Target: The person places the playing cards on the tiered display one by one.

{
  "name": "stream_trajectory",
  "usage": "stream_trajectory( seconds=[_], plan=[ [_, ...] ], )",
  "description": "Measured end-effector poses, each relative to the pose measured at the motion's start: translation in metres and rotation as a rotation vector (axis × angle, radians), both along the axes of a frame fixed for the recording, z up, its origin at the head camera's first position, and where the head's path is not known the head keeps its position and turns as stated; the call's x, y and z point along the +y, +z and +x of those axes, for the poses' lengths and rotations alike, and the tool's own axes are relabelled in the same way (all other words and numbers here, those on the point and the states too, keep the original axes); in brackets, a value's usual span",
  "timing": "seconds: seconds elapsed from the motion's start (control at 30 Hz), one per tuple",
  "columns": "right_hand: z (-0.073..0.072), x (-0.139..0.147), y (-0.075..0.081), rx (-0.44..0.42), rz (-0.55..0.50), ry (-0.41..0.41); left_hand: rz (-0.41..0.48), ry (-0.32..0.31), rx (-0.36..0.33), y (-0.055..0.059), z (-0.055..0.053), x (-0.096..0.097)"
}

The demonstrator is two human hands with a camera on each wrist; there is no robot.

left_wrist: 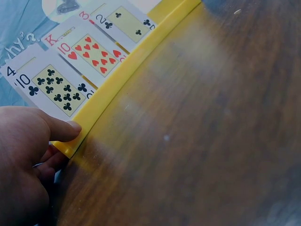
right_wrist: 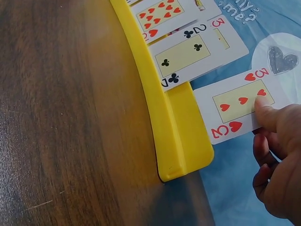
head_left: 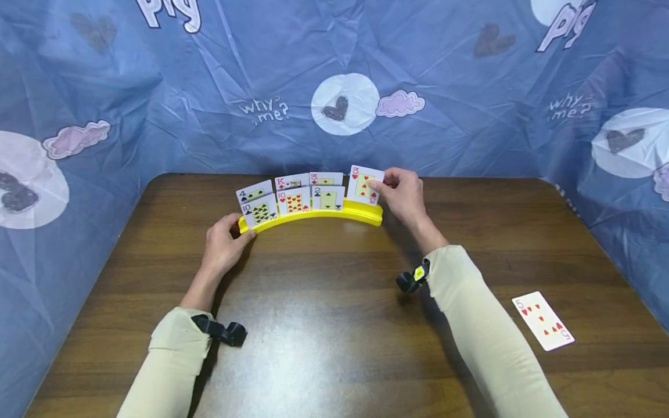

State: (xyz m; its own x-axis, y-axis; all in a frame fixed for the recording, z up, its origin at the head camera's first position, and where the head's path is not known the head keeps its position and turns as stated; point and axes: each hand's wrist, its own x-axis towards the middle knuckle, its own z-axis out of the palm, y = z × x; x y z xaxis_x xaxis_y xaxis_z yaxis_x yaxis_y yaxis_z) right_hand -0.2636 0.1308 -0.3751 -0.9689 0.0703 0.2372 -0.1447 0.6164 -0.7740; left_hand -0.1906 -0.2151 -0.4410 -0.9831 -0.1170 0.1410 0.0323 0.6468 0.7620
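A curved yellow card holder [head_left: 313, 215] stands near the table's far edge, with playing cards upright in two rows. Its front row shows a ten of clubs [head_left: 257, 212], a ten of hearts [head_left: 294, 201] and a two of clubs [head_left: 327, 198]. Behind them rise a four of spades [head_left: 254, 192], a king of diamonds [head_left: 291, 182] and a three of diamonds [head_left: 326, 179], partly covered. My left hand [head_left: 225, 244] grips the holder's left end between thumb and fingers. At the right end my right hand [head_left: 405, 194] pinches a three of hearts [right_wrist: 242, 106] by its edge, above the holder's back part.
A five of hearts [head_left: 543, 321] lies face up on the brown wooden table [head_left: 324, 278], right of the right forearm. Blue printed cloth [head_left: 219, 87] hangs behind the table and along its sides.
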Motion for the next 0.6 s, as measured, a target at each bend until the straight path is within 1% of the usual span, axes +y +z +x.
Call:
stream_trajectory(
  seconds=[0.27, 0.6],
  plan=[
    [-0.0005, 0.0020, -0.0020, -0.015, -0.002, -0.020, 0.002, -0.009, 0.004, -0.0006, 0.0001, 0.0010],
    [-0.0018, -0.0013, -0.0057, -0.043, -0.002, -0.007, -0.011, -0.005, 0.025, -0.0019, -0.0006, -0.0004]
  ],
)
